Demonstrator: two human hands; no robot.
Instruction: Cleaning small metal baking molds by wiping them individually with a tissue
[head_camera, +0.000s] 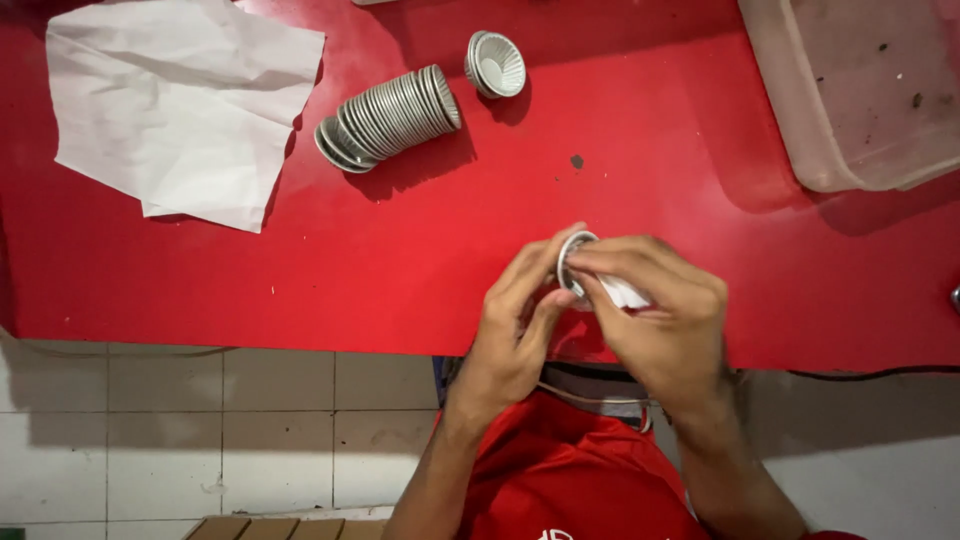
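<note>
My left hand (520, 320) holds a small fluted metal tart mould (572, 262) by its rim, tilted on edge above the front edge of the red table (650, 160). My right hand (660, 310) presses a crumpled white tissue (625, 293) into the mould with its fingers. A toppled stack of several similar moulds (392, 117) lies on its side at the back middle of the table. One single mould (496, 64) rests just to its right, open side showing.
A large creased white paper sheet (180, 105) lies at the back left. A translucent plastic tub (860, 90) stands at the back right corner. White floor tiles (200, 430) show below the table edge, with a brown slatted object (270, 528) at the bottom.
</note>
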